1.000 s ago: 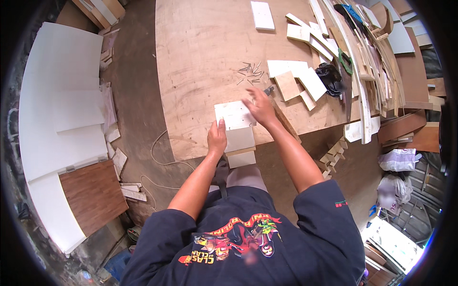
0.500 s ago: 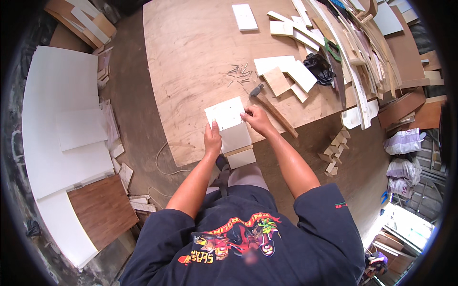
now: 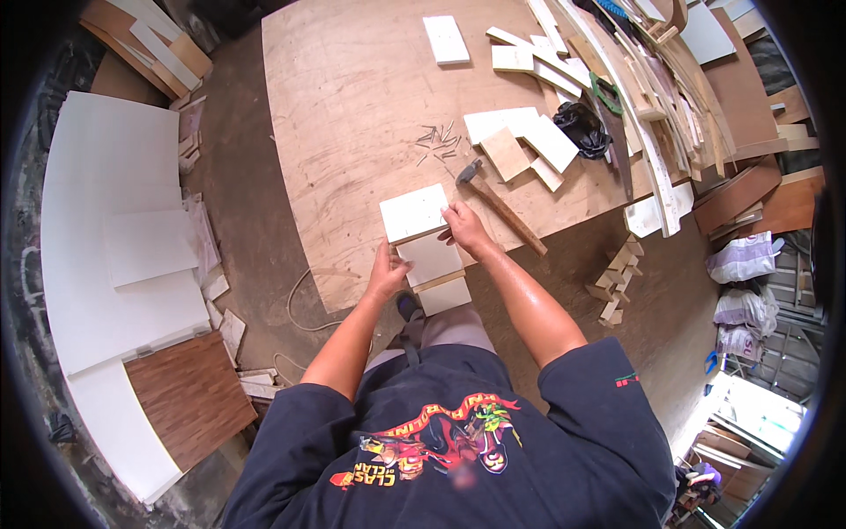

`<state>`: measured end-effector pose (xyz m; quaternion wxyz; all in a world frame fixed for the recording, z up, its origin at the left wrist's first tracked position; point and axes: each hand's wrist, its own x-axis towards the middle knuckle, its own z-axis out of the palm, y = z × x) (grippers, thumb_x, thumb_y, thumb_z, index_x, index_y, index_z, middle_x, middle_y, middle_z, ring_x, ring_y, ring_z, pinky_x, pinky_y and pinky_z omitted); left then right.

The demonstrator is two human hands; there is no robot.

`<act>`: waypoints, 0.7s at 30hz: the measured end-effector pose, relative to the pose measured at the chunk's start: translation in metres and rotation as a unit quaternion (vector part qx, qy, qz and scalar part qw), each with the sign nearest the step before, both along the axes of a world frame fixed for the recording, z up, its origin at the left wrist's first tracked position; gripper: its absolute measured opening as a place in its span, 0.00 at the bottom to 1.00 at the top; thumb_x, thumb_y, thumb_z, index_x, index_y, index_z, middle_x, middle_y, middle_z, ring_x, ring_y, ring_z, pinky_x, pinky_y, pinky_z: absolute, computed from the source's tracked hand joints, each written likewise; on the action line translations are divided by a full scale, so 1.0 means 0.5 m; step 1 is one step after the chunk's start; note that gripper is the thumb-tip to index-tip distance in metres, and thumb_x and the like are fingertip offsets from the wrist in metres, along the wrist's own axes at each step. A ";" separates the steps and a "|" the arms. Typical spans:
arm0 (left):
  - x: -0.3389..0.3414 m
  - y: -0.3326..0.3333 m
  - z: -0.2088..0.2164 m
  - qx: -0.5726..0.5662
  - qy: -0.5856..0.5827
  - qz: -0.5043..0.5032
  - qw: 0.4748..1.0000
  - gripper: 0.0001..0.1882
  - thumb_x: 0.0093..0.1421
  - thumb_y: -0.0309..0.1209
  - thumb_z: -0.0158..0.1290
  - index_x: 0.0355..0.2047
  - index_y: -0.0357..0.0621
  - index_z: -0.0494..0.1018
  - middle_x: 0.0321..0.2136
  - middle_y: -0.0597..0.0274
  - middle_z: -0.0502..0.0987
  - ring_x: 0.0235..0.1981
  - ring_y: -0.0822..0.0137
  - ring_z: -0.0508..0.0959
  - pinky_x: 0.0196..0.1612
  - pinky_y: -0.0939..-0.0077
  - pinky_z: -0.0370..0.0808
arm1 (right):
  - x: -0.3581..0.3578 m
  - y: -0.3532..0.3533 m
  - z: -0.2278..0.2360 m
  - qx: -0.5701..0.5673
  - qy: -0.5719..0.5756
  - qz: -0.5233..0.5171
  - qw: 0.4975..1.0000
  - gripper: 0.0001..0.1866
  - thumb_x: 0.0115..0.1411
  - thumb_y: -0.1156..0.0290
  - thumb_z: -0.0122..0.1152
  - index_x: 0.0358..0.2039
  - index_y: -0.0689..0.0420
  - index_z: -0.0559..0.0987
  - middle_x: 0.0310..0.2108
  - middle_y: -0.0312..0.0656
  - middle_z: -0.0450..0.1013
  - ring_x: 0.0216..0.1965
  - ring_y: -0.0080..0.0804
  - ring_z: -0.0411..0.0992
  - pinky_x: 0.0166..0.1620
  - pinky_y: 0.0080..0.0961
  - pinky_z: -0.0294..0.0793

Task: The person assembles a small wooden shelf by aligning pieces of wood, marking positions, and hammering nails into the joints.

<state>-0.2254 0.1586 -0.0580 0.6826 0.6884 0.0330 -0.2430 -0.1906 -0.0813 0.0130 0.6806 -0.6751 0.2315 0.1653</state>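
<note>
A white board [image 3: 414,213] forms the top of a small boxlike piece of joined white panels at the table's near edge. Its front panel [image 3: 432,257] and a lower panel [image 3: 443,296] face me, with a bare wood strip between them. My right hand [image 3: 467,231] grips the board's right edge, thumb near the corner and fingers curled below. Beside the front panel's left edge is my left hand [image 3: 386,273], thumb and fingers apart. A hammer [image 3: 500,206] with a wooden handle lies right of the board, and several loose nails [image 3: 436,141] lie beyond it.
The plywood table [image 3: 339,115] holds white offcuts [image 3: 507,123], a black plastic bag [image 3: 582,129], a green-handled saw [image 3: 608,95] and long wood strips at right. A stepped wooden piece [image 3: 617,278] stands on the floor at right. Large white panels [image 3: 119,220] lie at left.
My left hand has let go of the top board's near left corner and moved down beside the front panel. My right hand has shifted slightly down along the board's right edge.
</note>
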 end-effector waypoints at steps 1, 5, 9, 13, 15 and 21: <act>0.007 -0.004 -0.012 0.077 -0.041 -0.007 0.996 0.38 0.57 0.36 0.62 0.65 0.40 0.60 0.52 0.53 0.72 0.41 0.61 0.76 0.48 0.63 0.75 | -0.002 0.005 -0.002 0.005 -0.012 -0.010 1.000 0.18 0.70 0.56 0.53 0.44 0.60 0.72 0.34 0.41 0.75 0.24 0.30 0.79 0.24 0.25 0.76; 0.000 -0.032 0.007 0.284 -0.084 0.029 0.955 0.38 0.58 0.43 0.65 0.61 0.34 0.63 0.51 0.42 0.72 0.43 0.48 0.77 0.48 0.58 0.75 | -0.015 0.012 -0.010 -0.028 -0.045 -0.027 0.998 0.18 0.71 0.56 0.52 0.45 0.61 0.70 0.32 0.42 0.75 0.24 0.31 0.79 0.25 0.26 0.77; -0.070 -0.053 0.007 0.318 0.087 0.174 0.928 0.33 0.60 0.49 0.63 0.51 0.31 0.69 0.42 0.41 0.78 0.43 0.45 0.79 0.46 0.56 0.74 | -0.013 0.028 -0.019 -0.076 -0.060 -0.010 0.995 0.18 0.72 0.56 0.52 0.46 0.62 0.70 0.29 0.42 0.74 0.23 0.30 0.79 0.25 0.27 0.76; -0.147 -0.083 0.049 0.234 0.097 0.148 0.956 0.31 0.64 0.53 0.59 0.45 0.31 0.74 0.42 0.43 0.80 0.44 0.55 0.80 0.50 0.62 0.74 | -0.025 0.018 -0.014 -0.078 -0.064 -0.027 0.995 0.18 0.72 0.57 0.52 0.46 0.62 0.69 0.28 0.41 0.74 0.23 0.29 0.79 0.25 0.28 0.76; -0.164 -0.083 0.037 0.240 0.128 0.178 0.946 0.31 0.64 0.53 0.58 0.44 0.30 0.75 0.42 0.46 0.81 0.42 0.57 0.80 0.49 0.64 0.74 | -0.024 0.022 -0.011 -0.071 -0.076 -0.025 0.994 0.19 0.72 0.56 0.52 0.46 0.62 0.69 0.29 0.42 0.75 0.23 0.30 0.79 0.25 0.27 0.77; -0.182 -0.073 0.016 0.147 0.228 0.160 0.949 0.36 0.65 0.58 0.54 0.47 0.29 0.75 0.39 0.54 0.79 0.43 0.61 0.76 0.52 0.66 0.71 | -0.022 0.016 -0.020 -0.034 -0.073 -0.022 0.996 0.20 0.71 0.56 0.53 0.47 0.63 0.69 0.35 0.44 0.76 0.26 0.29 0.79 0.28 0.25 0.78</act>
